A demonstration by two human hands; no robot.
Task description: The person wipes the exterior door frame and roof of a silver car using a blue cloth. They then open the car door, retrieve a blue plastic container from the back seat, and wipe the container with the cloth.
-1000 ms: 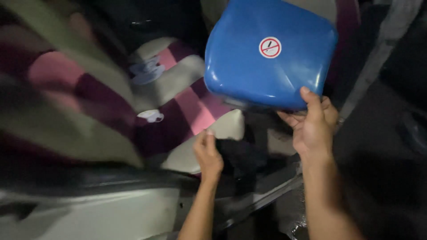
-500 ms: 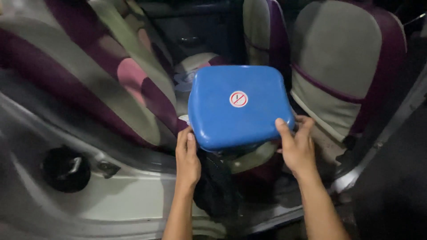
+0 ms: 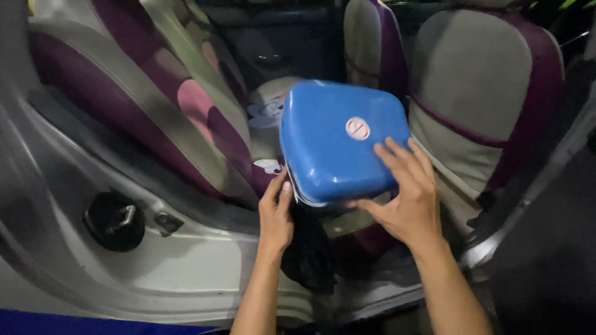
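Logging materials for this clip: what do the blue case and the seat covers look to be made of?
Blue case: likely hard moulded plastic, smooth and semi-glossy, with soft highlights and rounded corners; both hands press on it without denting it. Seat covers: probably faux leather or vinyl, grey with purple panels, faint sheen and stitched seams; the dim light leaves it open.
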